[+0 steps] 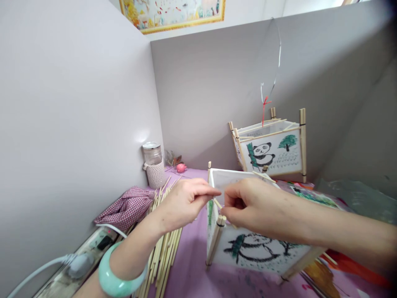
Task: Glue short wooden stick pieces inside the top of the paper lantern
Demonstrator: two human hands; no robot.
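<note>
A paper lantern (269,265) on a wooden-stick frame, with a panda drawing on its front side, stands before me. My left hand (186,200) is over its near left top corner, thumb and fingers pinched together; anything between their tips is too small to make out. Close beside it, my right hand (252,205) is bent over the top edge with fingers curled in a pinch. A thin wooden stick (218,203) shows at the right fingertips, by the corner post (217,236) bound with a black band. The right hand hides part of the lantern's top.
Behind stands another panda lantern (273,151) with a wire hook (279,54). Several loose sticks (167,248) lie on the purple cloth (195,256). At left are a checked cloth (130,207), a glass jar (153,165) and a power strip (93,248) with a plug.
</note>
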